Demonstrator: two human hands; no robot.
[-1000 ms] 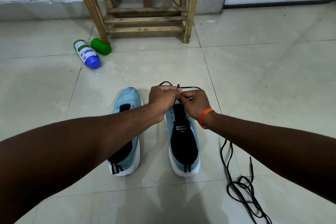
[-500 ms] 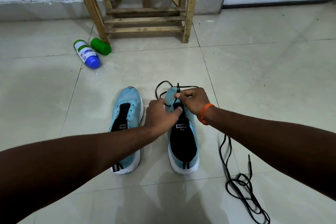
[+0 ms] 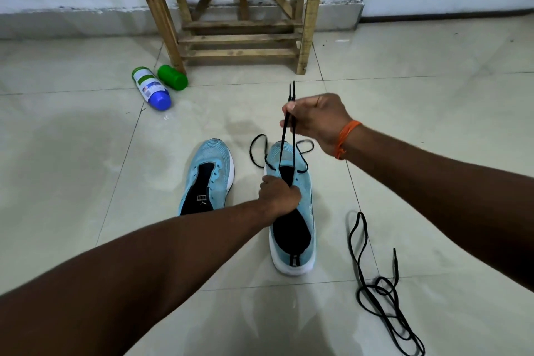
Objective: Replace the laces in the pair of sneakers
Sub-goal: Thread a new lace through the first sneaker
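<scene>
Far left on the tiles I see a blue-capped bottle (image 3: 151,88) lying beside a green bottle (image 3: 172,77). The unlaced blue sneaker (image 3: 213,154) sits just left of its mate. My left hand (image 3: 278,195) grips the right sneaker (image 3: 307,205) at its tongue. My right hand (image 3: 316,121) pinches both ends of the black lace (image 3: 294,147), held up over the toe. A second black lace (image 3: 375,292) lies loose at near right.

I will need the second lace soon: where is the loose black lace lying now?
In the head view, the loose black lace lies tangled on the floor at lower right, just right of the sneaker being laced.
</scene>
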